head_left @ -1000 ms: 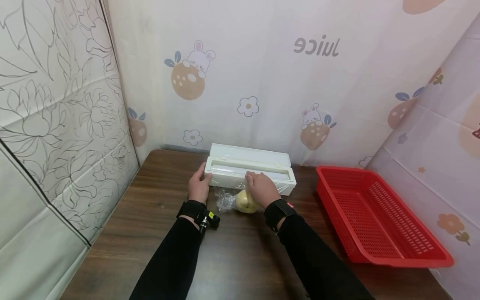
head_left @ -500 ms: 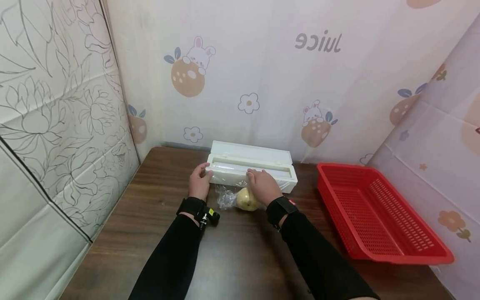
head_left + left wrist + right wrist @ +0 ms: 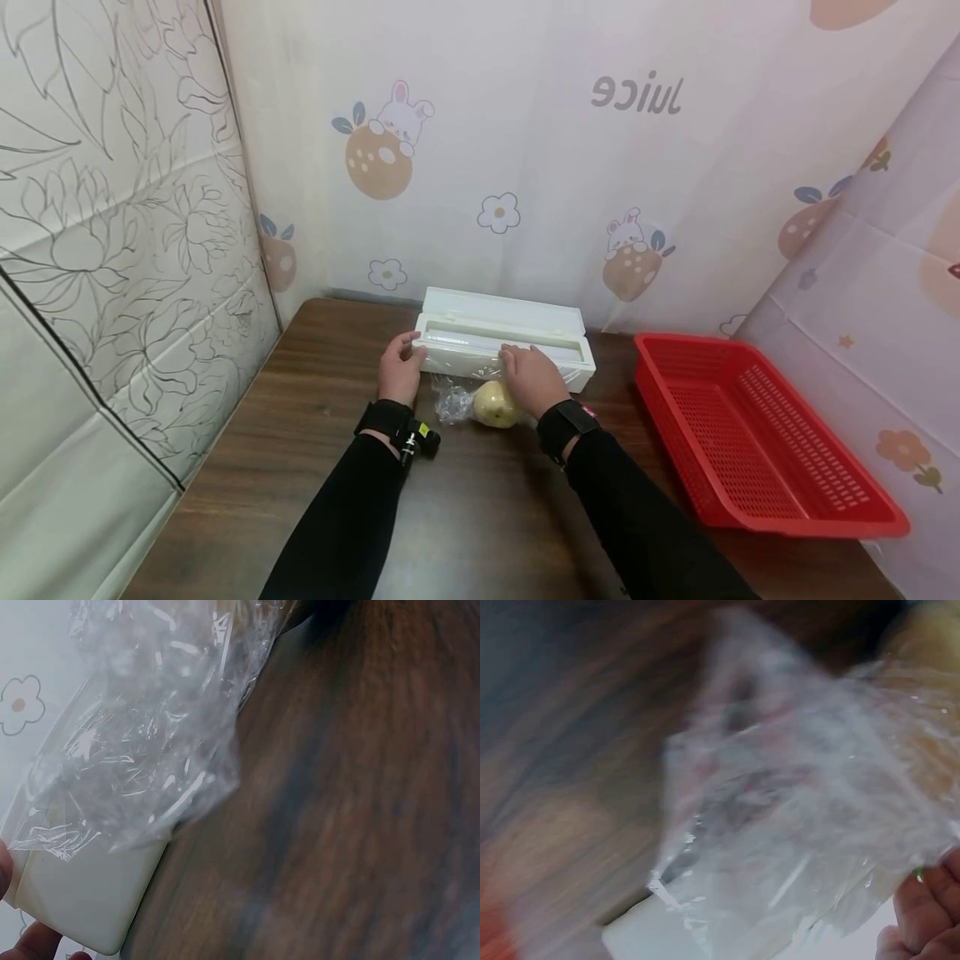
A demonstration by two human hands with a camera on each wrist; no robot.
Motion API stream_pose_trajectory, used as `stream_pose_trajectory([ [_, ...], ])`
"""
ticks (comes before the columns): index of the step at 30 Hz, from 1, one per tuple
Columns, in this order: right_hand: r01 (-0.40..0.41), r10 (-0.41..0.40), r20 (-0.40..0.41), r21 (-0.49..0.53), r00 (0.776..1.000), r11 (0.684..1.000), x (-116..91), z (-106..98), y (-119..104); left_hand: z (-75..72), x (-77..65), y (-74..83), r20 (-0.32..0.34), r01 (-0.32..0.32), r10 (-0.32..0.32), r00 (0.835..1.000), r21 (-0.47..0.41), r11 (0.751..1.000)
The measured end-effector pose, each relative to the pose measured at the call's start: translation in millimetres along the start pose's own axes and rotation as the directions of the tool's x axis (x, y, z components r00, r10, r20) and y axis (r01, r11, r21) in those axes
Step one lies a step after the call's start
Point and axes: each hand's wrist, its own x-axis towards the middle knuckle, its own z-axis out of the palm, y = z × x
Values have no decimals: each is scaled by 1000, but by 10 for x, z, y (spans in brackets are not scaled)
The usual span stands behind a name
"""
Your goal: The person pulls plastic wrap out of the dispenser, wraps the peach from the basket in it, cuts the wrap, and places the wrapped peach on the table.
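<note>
A long white cling film box (image 3: pixel 495 362) stands with its lid raised at the back of the table, the film roll (image 3: pixel 465 338) showing inside. My left hand (image 3: pixel 399 371) grips its left end, thumb at the front and fingers round the end. Clear cling film (image 3: pixel 157 742) hangs crumpled over the box front. Just in front, a pale yellow round fruit (image 3: pixel 495 406) lies wrapped in film. My right hand (image 3: pixel 536 382) is at the front edge right of centre, its curled fingers (image 3: pixel 926 915) pinching the film there. The hand partly covers the fruit's right side.
A red plastic basket (image 3: pixel 675 433) stands at the right of the brown wooden table (image 3: pixel 465 517). Patterned cloth (image 3: pixel 495 150) hangs right behind the box, with more cloth on both sides.
My right hand has slid slightly to the right along the box's front edge. The left hand keeps its grip; box and fruit stay about where they were.
</note>
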Motion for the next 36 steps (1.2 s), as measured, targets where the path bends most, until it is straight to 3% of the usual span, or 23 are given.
stream_pose_trajectory([
  [36,-77,78,-47,25,996,997,-253,-104,398,5,-34,-19,-5,-36,36,999,-11,999],
])
